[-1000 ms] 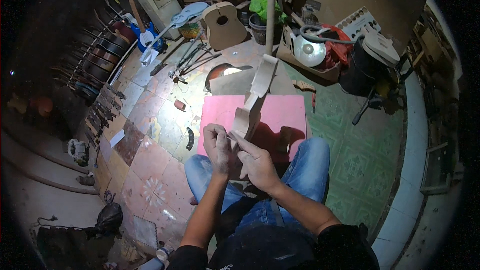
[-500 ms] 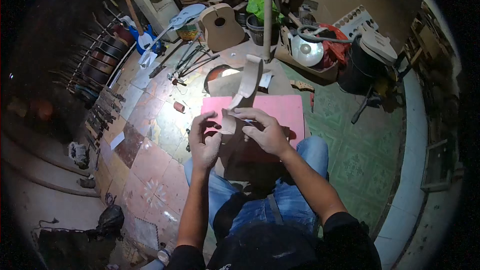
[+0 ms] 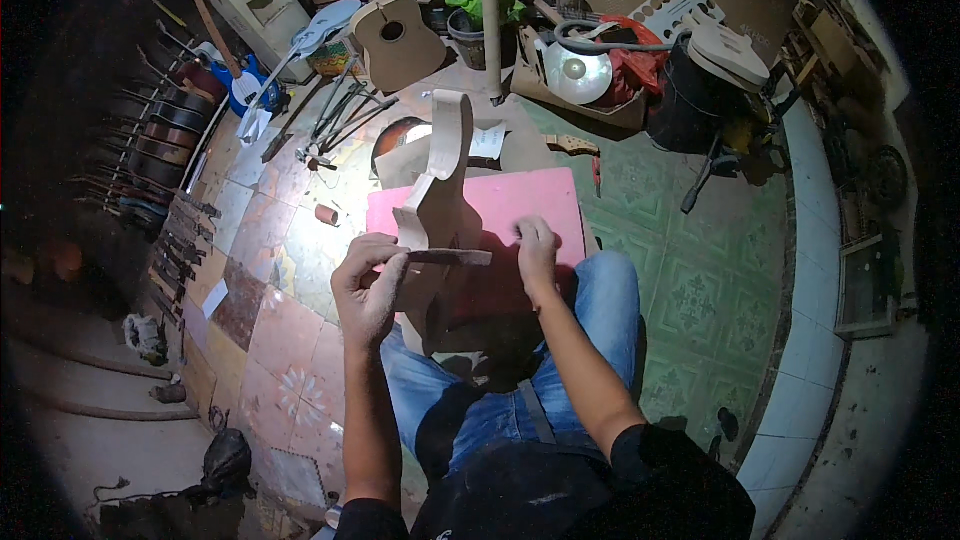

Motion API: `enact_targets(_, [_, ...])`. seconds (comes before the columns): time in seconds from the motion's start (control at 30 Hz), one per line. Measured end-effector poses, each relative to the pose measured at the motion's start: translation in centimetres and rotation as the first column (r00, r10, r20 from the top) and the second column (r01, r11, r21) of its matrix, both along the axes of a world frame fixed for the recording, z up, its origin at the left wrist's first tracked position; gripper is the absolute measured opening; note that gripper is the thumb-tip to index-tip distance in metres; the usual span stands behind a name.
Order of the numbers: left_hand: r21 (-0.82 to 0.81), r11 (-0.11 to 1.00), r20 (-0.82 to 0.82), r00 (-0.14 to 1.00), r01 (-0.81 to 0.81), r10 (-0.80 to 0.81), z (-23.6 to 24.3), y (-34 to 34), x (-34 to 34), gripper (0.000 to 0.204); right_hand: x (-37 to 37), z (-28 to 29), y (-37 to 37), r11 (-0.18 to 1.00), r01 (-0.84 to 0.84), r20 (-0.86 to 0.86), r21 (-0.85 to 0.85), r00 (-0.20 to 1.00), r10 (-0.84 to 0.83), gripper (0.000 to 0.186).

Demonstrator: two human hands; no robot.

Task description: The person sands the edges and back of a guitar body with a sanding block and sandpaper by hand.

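Note:
An unfinished wooden guitar body side [image 3: 437, 195] stands on edge between my knees, leaning over a pink mat [image 3: 520, 200] on the floor. My left hand [image 3: 368, 285] pinches one end of a thin dark strip [image 3: 450, 258] that reaches across to the wood. My right hand [image 3: 537, 252] rests with its fingers closed on the near right edge of the wooden body, by the strip's other end. My legs in blue jeans lie under the workpiece.
A finished-shape unpainted guitar body [image 3: 398, 37] leans at the back, with clamps and tools [image 3: 335, 120] on the tiles before it. Guitar necks [image 3: 170, 140] line the left wall. A pole [image 3: 490, 15], a black bucket [image 3: 690, 100] and boxes crowd the back right.
My head has lifted and the view has widened. My hands have moved apart: the left now holds the dark strip out to the left, the right has shifted to the body's right edge.

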State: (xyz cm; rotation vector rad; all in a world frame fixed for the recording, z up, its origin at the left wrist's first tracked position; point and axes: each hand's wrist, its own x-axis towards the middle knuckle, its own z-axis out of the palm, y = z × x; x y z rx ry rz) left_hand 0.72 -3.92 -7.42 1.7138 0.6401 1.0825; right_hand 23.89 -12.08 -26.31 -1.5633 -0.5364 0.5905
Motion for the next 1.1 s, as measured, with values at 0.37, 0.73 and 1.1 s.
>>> enact_targets(0.37, [0.017, 0.974, -0.038, 0.973, -0.226, 0.226, 1.1, -0.6, 0.8, 0.013, 1.2, -6.5, -1.7, 0.91, -0.106, -0.645, 0.4, 0.672, 0.362, 0.046])
enact_targets(0.73, [-0.122, 0.981, 0.075, 0.984, -0.15, 0.16, 0.7, -1.2, 0.6, 0.013, -7.2, 13.4, -0.8, 0.727, -0.385, -0.182, 0.568, 0.803, 0.567, 0.073])
enact_targets(1.1, [-0.014, 0.974, 0.091, 0.97, -0.225, 0.225, 0.5, -2.3, 1.3, 0.011, -9.3, 13.4, -0.8, 0.753, -0.515, 0.26, 0.409, 0.857, 0.445, 0.132])
